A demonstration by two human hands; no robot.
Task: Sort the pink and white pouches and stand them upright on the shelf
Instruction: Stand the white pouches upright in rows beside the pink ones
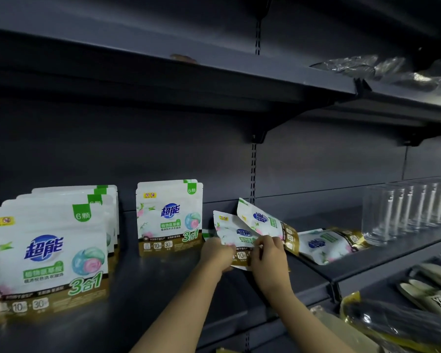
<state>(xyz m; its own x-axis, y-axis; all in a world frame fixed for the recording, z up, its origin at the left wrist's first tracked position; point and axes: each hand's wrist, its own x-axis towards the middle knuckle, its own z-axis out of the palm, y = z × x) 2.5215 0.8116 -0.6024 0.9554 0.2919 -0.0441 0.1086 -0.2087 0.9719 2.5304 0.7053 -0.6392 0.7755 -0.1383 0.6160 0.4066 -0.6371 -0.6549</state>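
White pouches with green corners, pink flowers and gold bottoms stand on the dark shelf (148, 289). A row of several upright pouches (46, 253) fills the left, and a pair of upright pouches (169, 217) stands in the middle. My left hand (215, 252) and my right hand (269, 253) both grip the lower part of one pouch (231, 231), held upright just above the shelf. A tilted pouch (265, 221) leans right behind it. Another pouch (326, 244) lies flat to the right.
Clear drinking glasses (402, 210) stand in a row at the right end of the same shelf. Crumpled clear plastic (377, 68) lies on the shelf above. Packaged goods (402, 324) sit on the lower shelf at bottom right. A bracket upright (253, 171) divides the back panel.
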